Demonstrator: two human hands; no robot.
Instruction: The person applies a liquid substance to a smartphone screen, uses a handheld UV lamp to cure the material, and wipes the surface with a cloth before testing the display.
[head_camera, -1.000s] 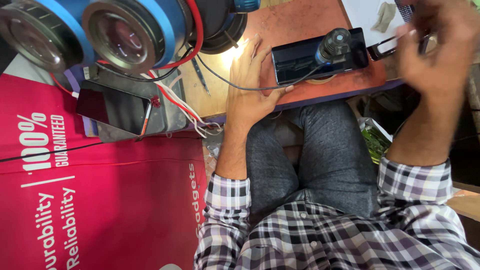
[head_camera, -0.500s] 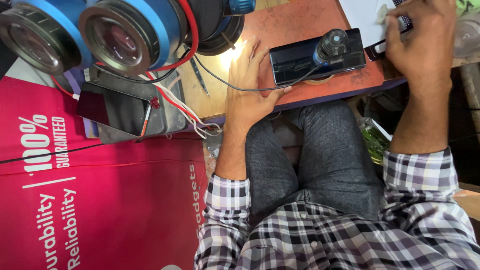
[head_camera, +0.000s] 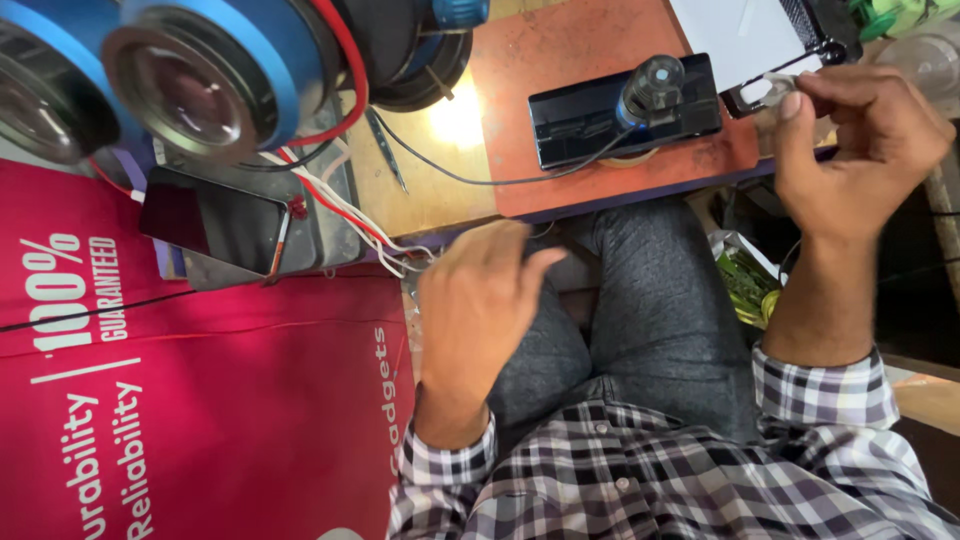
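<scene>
Broadly, a red banner (head_camera: 190, 420) filled the lower left of the view, lying beside the person's grey trouser legs (head_camera: 650, 320) and checked shirt (head_camera: 650, 480). Above it sat two big round blue-rimmed lenses (head_camera: 200, 85), with red and white wires (head_camera: 340, 215) running down from them past a dark phone (head_camera: 215, 220) that lay flat on a grey tray (head_camera: 320, 180). On the wooden bench (head_camera: 440, 170) an orange mat (head_camera: 590, 60) carried a black phone (head_camera: 625, 110), and a small round black lens piece (head_camera: 650, 80) stood on that phone. A thin black cable (head_camera: 470, 170) trailed from the phone across the bench, and tweezers (head_camera: 385, 150) lay near the lenses. The left hand (head_camera: 480, 300) hung over the lap just below the bench edge, fingers loosely curled and gripping nothing. The right hand (head_camera: 860, 150) was raised at the mat's right end, thumb and forefinger pinched on a small pale part (head_camera: 780, 80), held just beside a black frame (head_camera: 800, 50) lying at the corner of the mat; the part was too small to tell what it was.
</scene>
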